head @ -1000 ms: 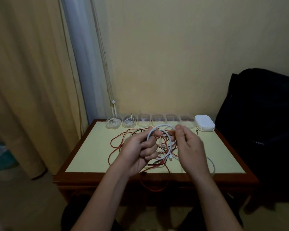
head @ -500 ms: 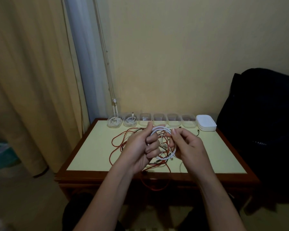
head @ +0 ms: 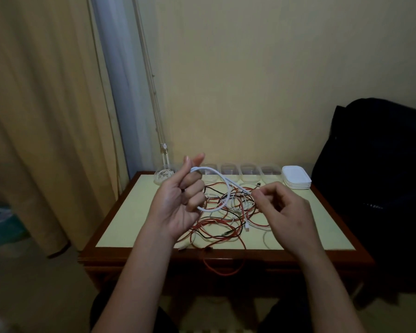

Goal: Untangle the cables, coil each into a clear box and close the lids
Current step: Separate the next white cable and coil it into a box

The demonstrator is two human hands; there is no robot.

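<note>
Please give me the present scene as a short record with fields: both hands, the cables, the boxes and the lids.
left hand: grips a loop of the white cable
right hand: pinches the same cable further along
tangle: red, black and white cables lying on the table
clear boxes: row at the far edge, lids off; leftmost box holds a white coil
lids: white stack right of the row
</note>
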